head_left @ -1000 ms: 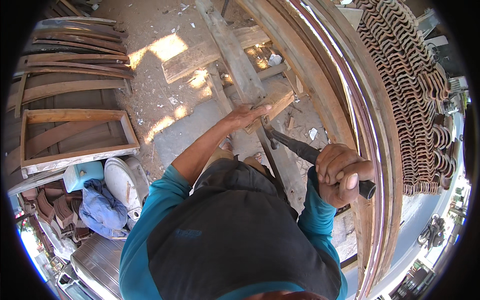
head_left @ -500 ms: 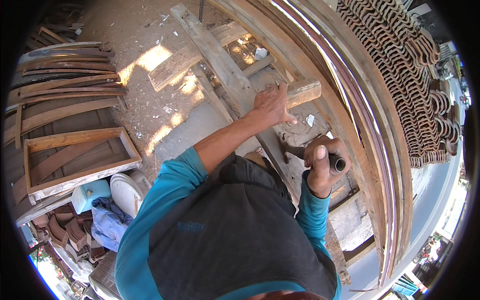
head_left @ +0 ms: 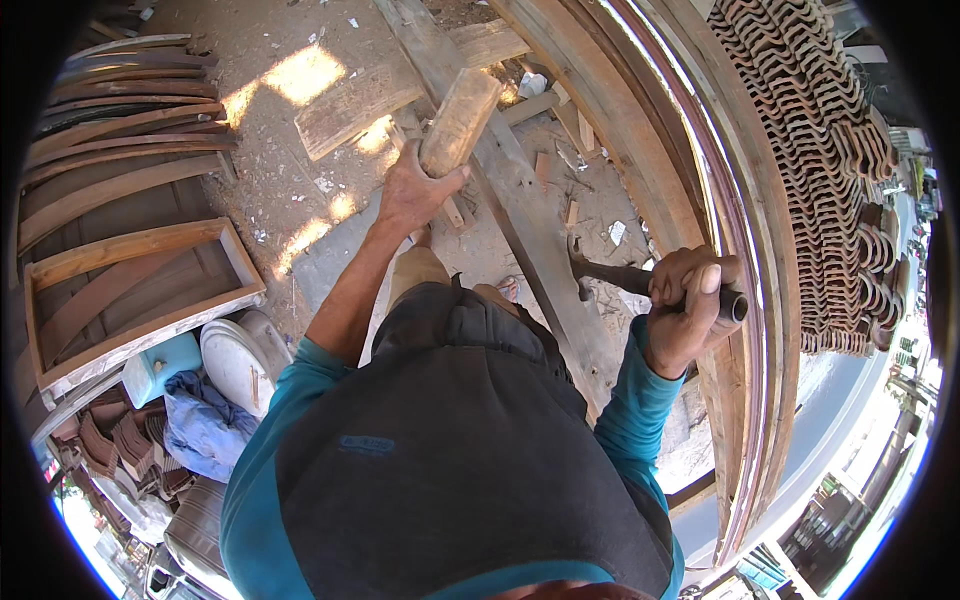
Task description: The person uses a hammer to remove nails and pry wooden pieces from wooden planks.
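A short, thick wooden block is in my left hand, gripped at its near end and tilted up to the right. It is held above the long grey plank that runs diagonally in front of me. My right hand is closed round the handle of a claw hammer. The hammer's head points left, over the plank's right edge, and the dark end of its handle sticks out right of my fist. I cannot tell whether the head touches the plank.
A shorter board crosses under the plank. Long curved-looking timbers stand close on my right, with stacked roof tiles beyond. At left are a wooden frame, piled wood strips, a white tub and blue cloth.
My left hand has moved left with the block, which earlier lay farther right, partly behind my fingers. My right hand has shifted slightly right with the hammer.
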`<action>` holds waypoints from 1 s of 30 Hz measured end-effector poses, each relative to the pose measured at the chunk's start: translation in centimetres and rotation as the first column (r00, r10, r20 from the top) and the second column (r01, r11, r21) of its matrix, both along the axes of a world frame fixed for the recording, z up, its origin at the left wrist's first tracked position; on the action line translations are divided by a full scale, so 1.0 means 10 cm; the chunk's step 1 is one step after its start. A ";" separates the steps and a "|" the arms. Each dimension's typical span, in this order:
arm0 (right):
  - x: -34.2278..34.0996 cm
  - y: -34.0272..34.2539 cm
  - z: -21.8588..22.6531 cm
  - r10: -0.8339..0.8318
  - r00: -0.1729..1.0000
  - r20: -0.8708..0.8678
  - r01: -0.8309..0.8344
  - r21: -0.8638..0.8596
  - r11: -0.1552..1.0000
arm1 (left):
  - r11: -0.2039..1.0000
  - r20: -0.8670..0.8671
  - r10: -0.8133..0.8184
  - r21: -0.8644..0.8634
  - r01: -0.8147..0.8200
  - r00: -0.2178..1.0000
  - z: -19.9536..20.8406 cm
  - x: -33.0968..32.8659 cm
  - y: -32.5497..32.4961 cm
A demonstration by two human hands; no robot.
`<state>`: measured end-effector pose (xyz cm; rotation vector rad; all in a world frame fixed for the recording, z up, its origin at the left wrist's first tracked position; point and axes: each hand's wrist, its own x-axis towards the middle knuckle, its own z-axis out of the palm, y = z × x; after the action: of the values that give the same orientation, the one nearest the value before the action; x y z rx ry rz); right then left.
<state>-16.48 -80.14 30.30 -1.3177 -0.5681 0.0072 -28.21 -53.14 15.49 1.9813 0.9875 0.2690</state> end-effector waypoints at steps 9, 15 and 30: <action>0.26 2.21 0.12 0.361 0.933 0.003 -0.360 -0.032 0.932 | 0.955 0.034 0.256 -0.164 -0.247 0.966 -0.44 -0.77 1.26; 0.66 3.31 0.14 0.442 0.889 -0.119 -0.428 0.125 0.895 | 0.899 -0.076 0.333 -0.275 -0.341 0.940 -0.57 -1.16 1.70; 0.67 3.49 0.05 0.400 0.911 -0.100 -0.393 0.084 0.916 | 0.911 0.047 0.370 -0.211 -0.353 0.928 -0.78 -0.78 2.27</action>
<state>-9.77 -45.21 30.75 -1.1139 -0.7234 0.3964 -36.04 -30.44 7.68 1.5840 1.2732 0.4382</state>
